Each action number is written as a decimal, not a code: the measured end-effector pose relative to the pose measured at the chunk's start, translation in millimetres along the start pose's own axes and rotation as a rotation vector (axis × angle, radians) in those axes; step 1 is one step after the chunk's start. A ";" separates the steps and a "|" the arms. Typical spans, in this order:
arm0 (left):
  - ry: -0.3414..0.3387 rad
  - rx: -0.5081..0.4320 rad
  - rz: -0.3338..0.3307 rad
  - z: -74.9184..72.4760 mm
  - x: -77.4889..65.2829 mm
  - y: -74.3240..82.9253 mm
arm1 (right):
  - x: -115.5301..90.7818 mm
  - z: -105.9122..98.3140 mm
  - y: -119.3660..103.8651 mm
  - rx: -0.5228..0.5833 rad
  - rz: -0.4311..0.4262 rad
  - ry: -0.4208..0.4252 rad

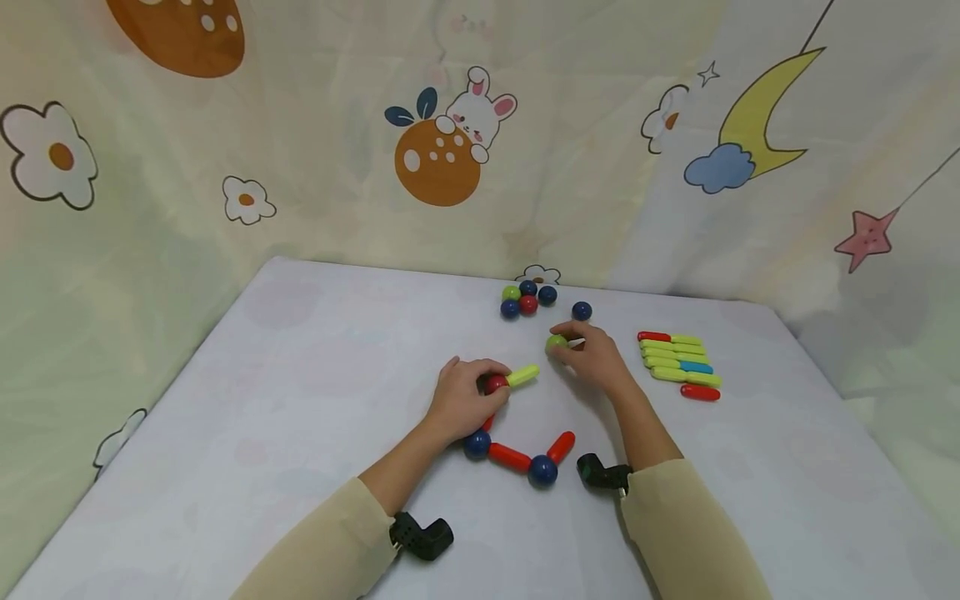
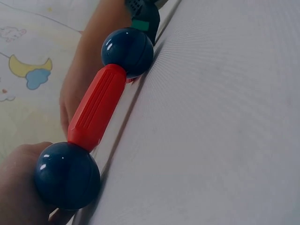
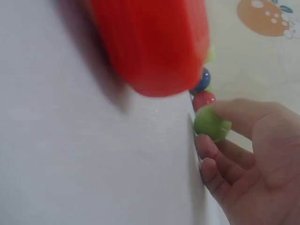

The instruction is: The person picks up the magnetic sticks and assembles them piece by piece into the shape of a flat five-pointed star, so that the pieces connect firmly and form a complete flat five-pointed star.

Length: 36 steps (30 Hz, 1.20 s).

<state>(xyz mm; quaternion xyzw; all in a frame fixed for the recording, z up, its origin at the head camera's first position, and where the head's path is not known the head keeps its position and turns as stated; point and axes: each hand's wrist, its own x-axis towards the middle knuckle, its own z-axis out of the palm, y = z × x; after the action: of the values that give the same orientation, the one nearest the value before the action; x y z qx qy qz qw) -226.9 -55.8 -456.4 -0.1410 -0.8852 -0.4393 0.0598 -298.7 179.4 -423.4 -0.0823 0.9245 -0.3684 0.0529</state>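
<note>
In the head view my left hand [image 1: 461,402] grips a red ball [image 1: 496,383] with a light green stick [image 1: 523,376] pointing out of it. From that ball a chain runs toward me: a red stick, a blue ball [image 1: 477,444], a second red stick [image 1: 510,457], another blue ball [image 1: 543,471] and a red stick [image 1: 561,447] with a free end. The left wrist view shows one red stick [image 2: 97,107] between two blue balls. My right hand [image 1: 597,360] pinches a green ball [image 3: 212,123] between thumb and fingers, to the right of the green stick's tip.
At the table's back lie several loose balls, among them a red ball [image 1: 528,304] and a blue ball [image 1: 581,311] just beyond my right hand. Several sticks lie in a stack on the right, with a red stick [image 1: 701,392] nearest me. A printed cloth [image 1: 337,167] hangs behind the table.
</note>
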 end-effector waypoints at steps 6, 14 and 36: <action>-0.001 -0.006 0.000 -0.4 -0.5 0.4 | -11.3 0.2 1.1 0.035 -0.017 -0.079; 0.008 -0.013 0.002 -1.8 -1.3 1.8 | -22.5 -0.9 0.5 0.085 -0.064 -0.102; 0.034 0.001 -0.017 -0.5 -0.7 1.7 | -28.8 -5.7 3.6 0.121 -0.095 -0.114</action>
<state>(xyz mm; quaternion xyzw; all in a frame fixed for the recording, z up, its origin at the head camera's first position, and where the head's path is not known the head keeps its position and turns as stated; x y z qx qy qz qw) -225.7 -55.4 -455.0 -0.1263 -0.8854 -0.4418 0.0711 -271.7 191.3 -420.6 -0.1434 0.8910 -0.4206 0.0929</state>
